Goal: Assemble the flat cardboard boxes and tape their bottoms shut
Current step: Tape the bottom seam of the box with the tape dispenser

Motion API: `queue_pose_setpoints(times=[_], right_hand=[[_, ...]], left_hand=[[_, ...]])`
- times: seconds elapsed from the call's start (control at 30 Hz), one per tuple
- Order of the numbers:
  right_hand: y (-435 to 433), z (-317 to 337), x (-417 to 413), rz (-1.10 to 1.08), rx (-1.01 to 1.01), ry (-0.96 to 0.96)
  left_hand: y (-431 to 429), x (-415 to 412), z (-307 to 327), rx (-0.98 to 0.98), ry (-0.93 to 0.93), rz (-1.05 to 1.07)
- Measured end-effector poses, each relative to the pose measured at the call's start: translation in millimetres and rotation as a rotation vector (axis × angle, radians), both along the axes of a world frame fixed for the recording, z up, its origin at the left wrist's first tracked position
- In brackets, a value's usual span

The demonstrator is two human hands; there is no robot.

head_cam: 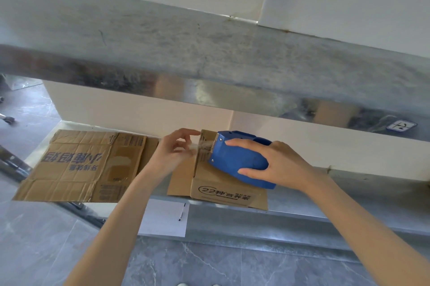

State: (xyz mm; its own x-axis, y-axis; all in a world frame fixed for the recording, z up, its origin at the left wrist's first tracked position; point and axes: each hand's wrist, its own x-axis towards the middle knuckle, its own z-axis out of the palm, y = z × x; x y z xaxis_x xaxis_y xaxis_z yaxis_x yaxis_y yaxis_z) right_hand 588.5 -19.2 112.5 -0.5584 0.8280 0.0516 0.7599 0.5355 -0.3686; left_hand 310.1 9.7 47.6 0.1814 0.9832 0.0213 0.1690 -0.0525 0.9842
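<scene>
On the grey desk (349,183) the right hand (286,167) grips the tape dispenser (235,160) atop the box (223,189), teeth facing the left hand (174,153), which pinches the tape (197,145).

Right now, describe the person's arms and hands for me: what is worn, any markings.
The left hand and right hand are bare: no gloves, rings, watch or bracelets show. The left forearm and right forearm are uncovered too, with no sleeve in view.
</scene>
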Motion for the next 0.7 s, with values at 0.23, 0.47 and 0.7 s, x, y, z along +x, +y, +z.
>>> queue_pose_setpoints(times=[0.23,0.47,0.7], right_hand=[[2,7,-5,-0.011,-0.061,-0.04],[11,22,-6,-0.056,-0.199,-0.015],[22,32,-16,-0.067,-0.338,0.002]], left_hand=[[-5,14,-12,0.056,0.06,0.029],[-2,10,-10,0.024,0.179,0.03],[-4,7,-5,-0.016,0.14,0.012]])
